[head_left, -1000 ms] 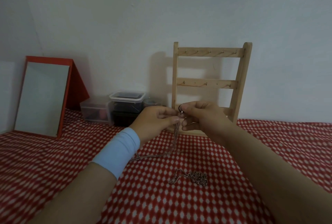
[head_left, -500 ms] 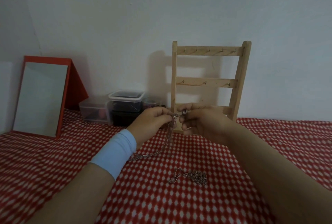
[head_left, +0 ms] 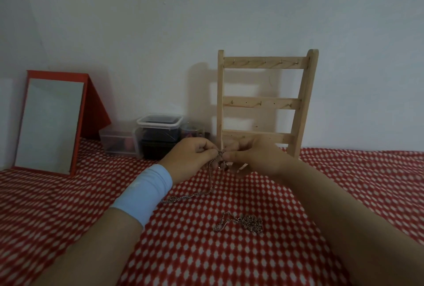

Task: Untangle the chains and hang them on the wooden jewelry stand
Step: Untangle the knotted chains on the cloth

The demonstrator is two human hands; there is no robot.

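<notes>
My left hand point(head_left: 191, 159) and right hand point(head_left: 257, 159) both pinch one chain point(head_left: 210, 182) with curled fingertips, in front of the wooden stand point(head_left: 262, 103); its tail trails onto the cloth point(head_left: 68, 205)

I'm home, dressing corner: red checked cloth point(head_left: 68, 216), propped mirror point(head_left: 49, 125), plastic boxes point(head_left: 158, 134), plain wall point(head_left: 206, 10).
</notes>
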